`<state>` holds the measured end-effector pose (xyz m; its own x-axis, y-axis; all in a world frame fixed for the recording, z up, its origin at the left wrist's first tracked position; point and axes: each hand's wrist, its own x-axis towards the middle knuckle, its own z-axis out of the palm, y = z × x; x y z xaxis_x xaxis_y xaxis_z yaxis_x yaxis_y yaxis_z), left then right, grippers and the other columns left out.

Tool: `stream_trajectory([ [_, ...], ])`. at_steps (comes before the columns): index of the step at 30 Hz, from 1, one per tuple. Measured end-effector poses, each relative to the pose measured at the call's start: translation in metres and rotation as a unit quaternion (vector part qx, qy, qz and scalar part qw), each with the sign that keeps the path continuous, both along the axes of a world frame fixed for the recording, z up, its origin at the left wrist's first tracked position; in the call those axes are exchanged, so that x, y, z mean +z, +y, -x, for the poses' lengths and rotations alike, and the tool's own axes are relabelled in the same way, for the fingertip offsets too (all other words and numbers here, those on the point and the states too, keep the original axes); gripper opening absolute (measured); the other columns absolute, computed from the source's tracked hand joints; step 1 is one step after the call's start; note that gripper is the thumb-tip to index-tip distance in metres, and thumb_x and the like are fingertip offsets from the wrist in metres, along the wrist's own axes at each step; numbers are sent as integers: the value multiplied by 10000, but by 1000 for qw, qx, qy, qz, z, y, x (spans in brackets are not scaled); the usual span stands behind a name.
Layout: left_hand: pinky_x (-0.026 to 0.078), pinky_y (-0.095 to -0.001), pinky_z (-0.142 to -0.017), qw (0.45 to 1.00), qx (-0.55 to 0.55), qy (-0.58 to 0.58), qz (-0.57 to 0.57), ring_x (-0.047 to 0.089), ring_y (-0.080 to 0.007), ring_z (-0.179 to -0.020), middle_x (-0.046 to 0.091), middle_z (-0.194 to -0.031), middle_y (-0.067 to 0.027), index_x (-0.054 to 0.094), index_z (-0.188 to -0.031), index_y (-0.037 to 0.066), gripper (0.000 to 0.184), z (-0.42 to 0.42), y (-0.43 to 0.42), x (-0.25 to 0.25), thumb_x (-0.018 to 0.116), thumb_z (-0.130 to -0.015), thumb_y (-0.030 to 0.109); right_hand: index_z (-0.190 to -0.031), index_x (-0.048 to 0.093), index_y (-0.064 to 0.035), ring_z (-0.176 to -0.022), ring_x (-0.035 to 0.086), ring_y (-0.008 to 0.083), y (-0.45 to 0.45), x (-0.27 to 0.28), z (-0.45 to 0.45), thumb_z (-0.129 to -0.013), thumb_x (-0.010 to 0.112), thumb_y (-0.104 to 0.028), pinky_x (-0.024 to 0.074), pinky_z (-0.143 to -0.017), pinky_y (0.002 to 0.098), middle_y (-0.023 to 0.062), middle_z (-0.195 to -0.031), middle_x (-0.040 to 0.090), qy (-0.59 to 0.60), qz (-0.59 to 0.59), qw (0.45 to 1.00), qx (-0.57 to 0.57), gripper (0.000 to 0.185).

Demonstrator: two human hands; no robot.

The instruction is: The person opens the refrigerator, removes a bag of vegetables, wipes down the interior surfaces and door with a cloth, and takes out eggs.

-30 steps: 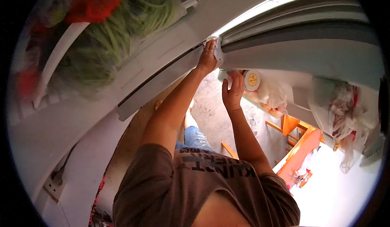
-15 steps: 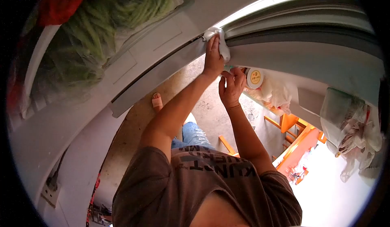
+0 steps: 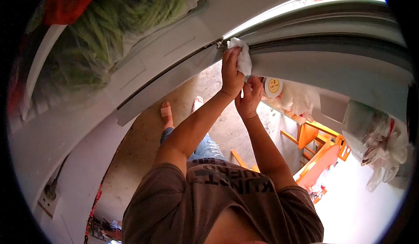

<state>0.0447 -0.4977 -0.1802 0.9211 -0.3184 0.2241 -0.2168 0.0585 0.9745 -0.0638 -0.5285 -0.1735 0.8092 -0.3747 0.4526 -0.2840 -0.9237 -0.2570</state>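
My left hand [image 3: 232, 73] is closed on a crumpled white cloth [image 3: 243, 60]. It presses the cloth to the end of the grey ribbed door seal [image 3: 314, 43], at the corner where the door [image 3: 331, 67] meets the white cabinet of what looks like a refrigerator. Just below and to the right, my right hand [image 3: 250, 99] has its fingers curled up near the door's inner edge. Whatever those fingers grip is hidden. Close beside them is a round-lidded jar [image 3: 273, 87] with a yellow label.
Green long vegetables [image 3: 126, 21] in a clear bag fill a shelf at upper left, beside something red [image 3: 72, 1]. Plastic bags [image 3: 382, 143] hang at right. Below are an orange wooden chair [image 3: 310, 135], the floor [image 3: 148, 143] and a wall socket [image 3: 48, 202].
My left hand and the cloth have shifted slightly down and right, away from the corner. The right hand stays close by, now nearly touching the left. Both feet now show.
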Motion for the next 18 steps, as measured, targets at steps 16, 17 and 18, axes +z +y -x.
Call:
stream_trajectory([
  [16,373,-368,-1005,994,-59,-5,91,478,-309,-1173,487,-1241,-145,506,-1241,35,487,4,2,93,576,-767,-45,-1274,467,-13,-1131,479,373,-14,5,-5,-764,678,-236,384,-911,431,194,-1233,506,89,-171,981,-15,596],
  [17,373,-368,-1005,994,-59,-8,93,478,-309,-1173,487,-1241,-145,506,-1241,35,487,5,2,97,576,-767,-45,-1275,466,-14,-1134,477,372,-17,5,-5,-767,675,-240,383,-914,432,194,-1235,505,84,-165,983,-7,594],
  [18,374,-364,-1007,993,-63,-5,103,480,-305,-1173,487,-1243,-145,507,-1248,37,495,6,3,100,572,-765,-51,-1276,466,-15,-1138,476,371,-18,3,-6,-769,671,-245,382,-917,433,194,-1238,505,80,-160,984,-2,593],
])
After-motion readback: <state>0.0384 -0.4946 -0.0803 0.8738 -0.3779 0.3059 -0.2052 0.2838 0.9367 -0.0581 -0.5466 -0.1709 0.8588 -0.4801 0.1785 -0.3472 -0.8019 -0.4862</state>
